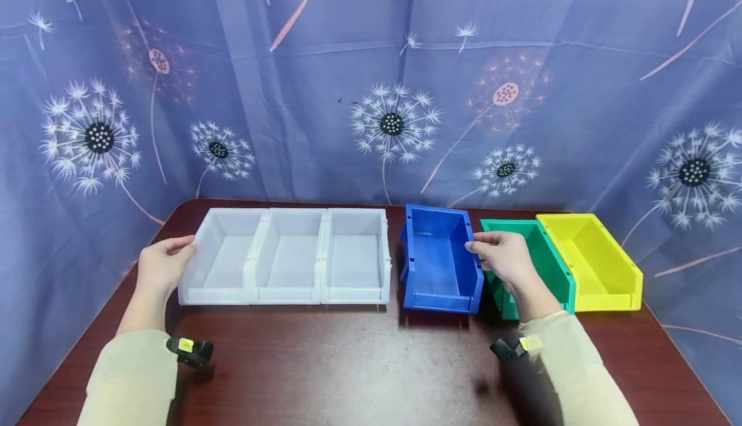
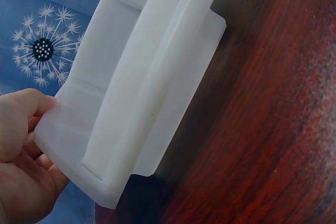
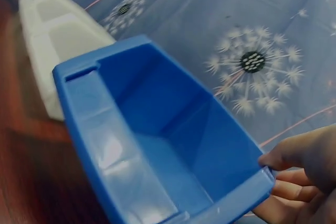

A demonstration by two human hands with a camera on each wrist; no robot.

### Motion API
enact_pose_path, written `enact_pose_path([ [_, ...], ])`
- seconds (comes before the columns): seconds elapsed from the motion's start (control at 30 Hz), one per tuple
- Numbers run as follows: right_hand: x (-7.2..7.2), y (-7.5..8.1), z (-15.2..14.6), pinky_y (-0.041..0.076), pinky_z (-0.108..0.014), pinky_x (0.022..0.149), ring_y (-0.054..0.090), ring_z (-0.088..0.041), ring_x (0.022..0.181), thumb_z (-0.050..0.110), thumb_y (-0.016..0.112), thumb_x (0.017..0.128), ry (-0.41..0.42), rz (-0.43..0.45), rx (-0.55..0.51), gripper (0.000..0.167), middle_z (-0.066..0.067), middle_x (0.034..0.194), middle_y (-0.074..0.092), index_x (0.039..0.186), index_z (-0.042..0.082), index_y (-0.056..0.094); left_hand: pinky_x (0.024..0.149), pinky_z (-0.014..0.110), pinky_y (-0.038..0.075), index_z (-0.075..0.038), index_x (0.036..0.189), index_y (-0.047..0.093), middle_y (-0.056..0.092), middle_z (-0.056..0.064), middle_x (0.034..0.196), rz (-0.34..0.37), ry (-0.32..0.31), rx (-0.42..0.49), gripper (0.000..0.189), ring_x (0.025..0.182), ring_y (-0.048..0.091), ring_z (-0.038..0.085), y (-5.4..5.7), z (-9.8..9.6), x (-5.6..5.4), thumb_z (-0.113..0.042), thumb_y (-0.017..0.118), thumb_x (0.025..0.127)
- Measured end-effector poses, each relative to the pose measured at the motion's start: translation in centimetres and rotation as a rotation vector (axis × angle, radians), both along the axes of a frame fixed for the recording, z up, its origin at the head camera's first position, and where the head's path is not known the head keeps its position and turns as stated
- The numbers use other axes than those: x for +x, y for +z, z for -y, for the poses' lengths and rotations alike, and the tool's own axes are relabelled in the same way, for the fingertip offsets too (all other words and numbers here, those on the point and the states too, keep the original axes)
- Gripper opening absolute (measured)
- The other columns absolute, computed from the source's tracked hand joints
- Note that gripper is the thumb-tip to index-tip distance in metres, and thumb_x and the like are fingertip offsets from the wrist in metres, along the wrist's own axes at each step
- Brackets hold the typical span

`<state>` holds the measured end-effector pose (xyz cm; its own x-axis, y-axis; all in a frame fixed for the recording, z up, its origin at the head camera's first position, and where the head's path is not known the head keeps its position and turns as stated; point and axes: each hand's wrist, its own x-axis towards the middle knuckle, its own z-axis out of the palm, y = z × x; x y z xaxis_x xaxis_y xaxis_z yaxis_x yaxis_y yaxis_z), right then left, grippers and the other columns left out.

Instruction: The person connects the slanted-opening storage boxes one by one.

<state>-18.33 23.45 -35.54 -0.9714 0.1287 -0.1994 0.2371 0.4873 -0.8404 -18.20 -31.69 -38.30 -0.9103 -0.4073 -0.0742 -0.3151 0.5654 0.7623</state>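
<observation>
Three white bins (image 1: 290, 302) stand joined side by side on the left of the table. My left hand (image 1: 164, 265) pinches the outer side rim of the leftmost one, thumb over the edge and fingers beneath, as the left wrist view shows. Just right of the white row is a blue bin (image 1: 437, 271), a narrow gap between them. My right hand (image 1: 503, 260) pinches its right rim between thumb and fingers. In the right wrist view the blue bin (image 3: 173, 166) fills the middle, with the white row behind it.
A green bin (image 1: 530, 245) stands behind my right hand, partly hidden by it. Against its right side is a yellow bin (image 1: 597, 255). The dark wooden table (image 1: 324, 368) meets a blue curtain (image 1: 313, 110) with dandelion prints along the back and sides.
</observation>
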Motion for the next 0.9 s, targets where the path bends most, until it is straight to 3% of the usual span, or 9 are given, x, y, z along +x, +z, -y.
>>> enact_pose_path([
  [0.17, -0.8, 0.4, -0.3, 0.056, -0.033, 0.079, 0.064, -0.013, 0.086, 0.029, 0.060, 0.092, 0.027, 0.025, -0.033, 0.050, -0.023, 0.123, 0.060, 0.131, -0.001, 0.052, 0.088, 0.041, 0.048, -0.002, 0.133, 0.053, 0.057, 0.025, 0.128, -0.005, 0.001, -0.002, 0.043, 0.117, 0.054, 0.033, 0.1, 0.0, 0.0, -0.025, 0.049, 0.096],
  [0.37, -1.6, 1.8, 0.3, 0.056, -0.031, 0.078, 0.062, -0.010, 0.081, 0.028, 0.062, 0.091, 0.050, 0.017, -0.056, 0.049, -0.019, 0.117, 0.063, 0.129, -0.003, 0.054, 0.096, 0.048, 0.045, -0.003, 0.135, 0.051, 0.055, 0.025, 0.131, 0.012, 0.004, 0.034, 0.044, 0.120, 0.052, 0.035, 0.0, 0.1, 0.0, -0.026, 0.047, 0.097],
  [0.6, -2.4, 2.6, 1.4, 0.056, -0.034, 0.078, 0.066, -0.011, 0.081, 0.025, 0.061, 0.091, 0.068, -0.002, -0.036, 0.045, -0.024, 0.119, 0.063, 0.125, -0.004, 0.056, 0.100, 0.050, 0.042, -0.005, 0.136, 0.050, 0.052, 0.025, 0.134, 0.015, 0.004, 0.056, 0.045, 0.123, 0.049, 0.036, -0.1, 0.3, 0.0, -0.027, 0.047, 0.097],
  [0.9, -3.4, 3.0, 1.8, 0.057, -0.032, 0.075, 0.064, -0.010, 0.077, 0.022, 0.061, 0.091, 0.066, 0.021, -0.006, 0.042, -0.020, 0.112, 0.066, 0.124, -0.004, 0.058, 0.101, 0.051, 0.040, -0.006, 0.136, 0.050, 0.050, 0.024, 0.137, 0.022, 0.001, 0.074, 0.046, 0.125, 0.048, 0.038, -0.1, 0.5, 0.0, -0.029, 0.046, 0.097],
])
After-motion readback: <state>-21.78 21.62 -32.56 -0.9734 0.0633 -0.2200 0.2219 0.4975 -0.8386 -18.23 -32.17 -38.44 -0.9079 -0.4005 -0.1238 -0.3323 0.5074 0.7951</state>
